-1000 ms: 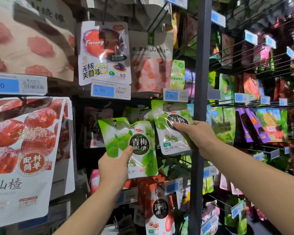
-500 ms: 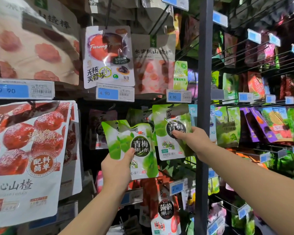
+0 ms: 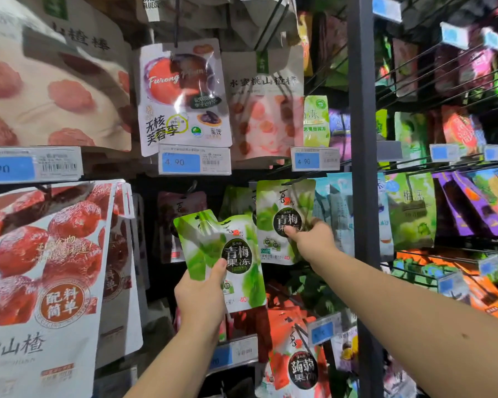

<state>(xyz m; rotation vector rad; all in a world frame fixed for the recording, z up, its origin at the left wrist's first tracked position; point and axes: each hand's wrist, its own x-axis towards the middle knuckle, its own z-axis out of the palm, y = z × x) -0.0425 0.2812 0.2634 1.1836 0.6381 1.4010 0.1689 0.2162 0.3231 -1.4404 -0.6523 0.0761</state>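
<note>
Left hand (image 3: 200, 300) gripped a green pouch (image 3: 227, 254), thumb on front. Right hand (image 3: 312, 238) pinched a second pouch (image 3: 282, 219) at its two o'clock, on the hook (image 3: 292, 182) (pulling or hanging, unclear). Next — a straight slide along it.

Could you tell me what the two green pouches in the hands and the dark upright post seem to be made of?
Green pouch in the left hand: probably glossy plastic film, given its sheen and buckled top. Second green pouch pinched by the right hand: same glossy film. Dark upright post: likely matt painted metal, dull.
</note>
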